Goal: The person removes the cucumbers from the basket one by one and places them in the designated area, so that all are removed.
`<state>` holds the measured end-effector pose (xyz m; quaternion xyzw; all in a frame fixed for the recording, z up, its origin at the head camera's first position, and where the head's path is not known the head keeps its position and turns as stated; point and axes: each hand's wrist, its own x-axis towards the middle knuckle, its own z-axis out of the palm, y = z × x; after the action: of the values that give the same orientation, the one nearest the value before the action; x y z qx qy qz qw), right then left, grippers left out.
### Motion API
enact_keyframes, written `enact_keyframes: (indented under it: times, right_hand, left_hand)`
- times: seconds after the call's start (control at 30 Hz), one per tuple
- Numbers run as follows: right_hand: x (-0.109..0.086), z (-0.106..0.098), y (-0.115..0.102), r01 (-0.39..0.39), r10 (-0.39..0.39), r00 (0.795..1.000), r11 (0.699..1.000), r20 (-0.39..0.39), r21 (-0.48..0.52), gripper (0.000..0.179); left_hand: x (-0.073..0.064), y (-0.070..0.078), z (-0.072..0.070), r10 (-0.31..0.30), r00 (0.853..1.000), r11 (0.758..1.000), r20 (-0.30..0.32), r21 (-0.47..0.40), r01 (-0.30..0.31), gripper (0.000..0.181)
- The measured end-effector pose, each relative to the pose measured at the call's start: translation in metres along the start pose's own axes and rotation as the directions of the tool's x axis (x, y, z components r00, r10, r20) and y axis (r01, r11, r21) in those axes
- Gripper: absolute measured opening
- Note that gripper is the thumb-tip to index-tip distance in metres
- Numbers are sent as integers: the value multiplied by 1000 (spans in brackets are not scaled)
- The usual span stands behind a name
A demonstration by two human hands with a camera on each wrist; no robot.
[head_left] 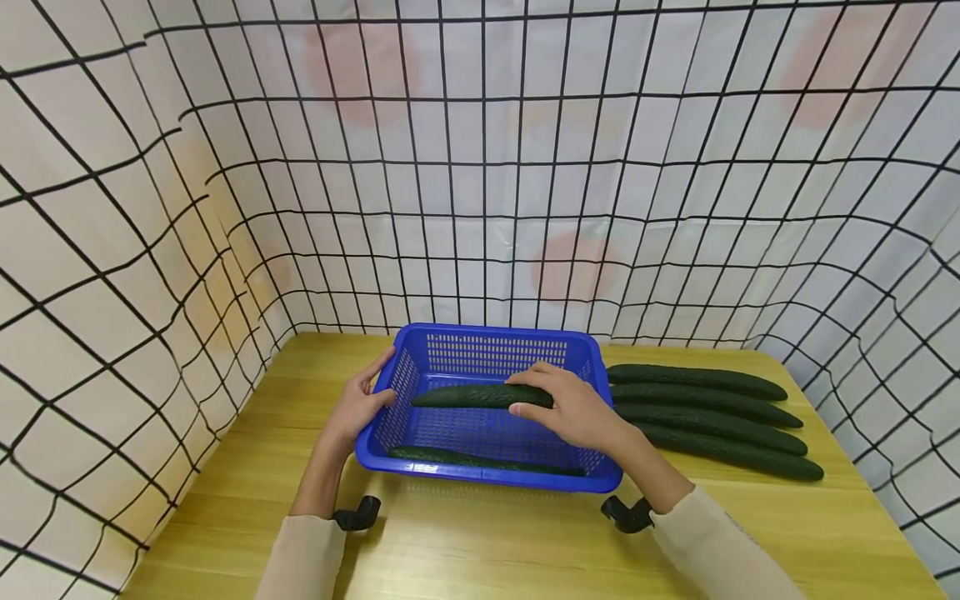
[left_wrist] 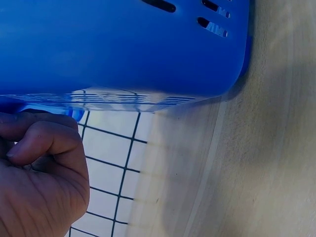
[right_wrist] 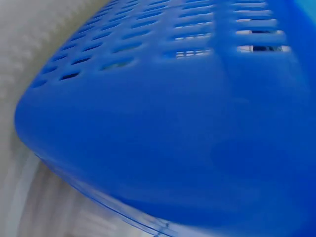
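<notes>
A blue plastic basket (head_left: 480,477) with slotted walls sits on the table. My left hand (head_left: 358,407) grips its left rim, thumb over the edge; in the left wrist view the left hand's curled fingers (left_wrist: 54,140) show beside the basket wall (left_wrist: 123,49). Over the basket's middle my right hand (head_left: 573,406) holds a dark green cucumber (head_left: 465,396) by its right end, thumb on the near side. Another cucumber (head_left: 480,458) lies inside along the near wall. Only the basket's outer corner (right_wrist: 148,123) fills the right wrist view; the right hand is hidden there.
Several cucumbers (head_left: 720,417) lie side by side on the wooden table (head_left: 480,550), just right of the basket. Black wire grid panels (head_left: 483,167) backed by pale cloth stand behind and at both sides.
</notes>
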<state>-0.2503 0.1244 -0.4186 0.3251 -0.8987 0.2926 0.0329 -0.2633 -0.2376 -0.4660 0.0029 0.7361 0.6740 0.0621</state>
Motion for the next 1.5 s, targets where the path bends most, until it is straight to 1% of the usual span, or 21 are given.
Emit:
enact_keyframes:
  times: [0.13,0.23,0.43,0.5,0.7,0.93,1.17,1.3,1.5]
  right_hand:
    - [-4,-11,-4,18,-18,1000,1000,-18,-18,41]
    - [-8,-18,-6,26,-27,999,999,-31,-39,41]
    - [-20,-32,0,19,-21,999,999,-49,-49,40]
    - [-24,-36,4,12,-14,999,999,-53,-49,40]
    - [-39,-44,19,-4,0,998,998,-67,-58,40]
    - [-56,-56,37,-53,50,995,998,-88,-31,42]
    - [-75,-70,56,-59,53,990,997,-132,-46,40]
    - [-92,-78,67,-109,101,985,993,-137,-48,40]
    - [-120,-91,85,-187,179,973,982,-148,-41,43]
  left_hand:
    - [0,0,1,5,1000,1000,5,-13,-5,86]
    - [0,0,1,4,1000,1000,5,-1,-4,86]
    - [0,0,0,-4,1000,1000,-13,3,4,85]
    - [1,0,0,-11,1000,1000,-25,-2,11,85]
    - [-1,0,-1,-10,1000,1000,-26,19,11,85]
    - [-2,1,-2,-26,999,1000,-22,12,27,85]
    - [-3,2,-1,-17,1000,1000,-26,16,17,84]
    - [-2,2,-1,-15,1000,1000,-24,12,16,85]
    - [-2,3,0,-14,1000,1000,-12,11,14,84]
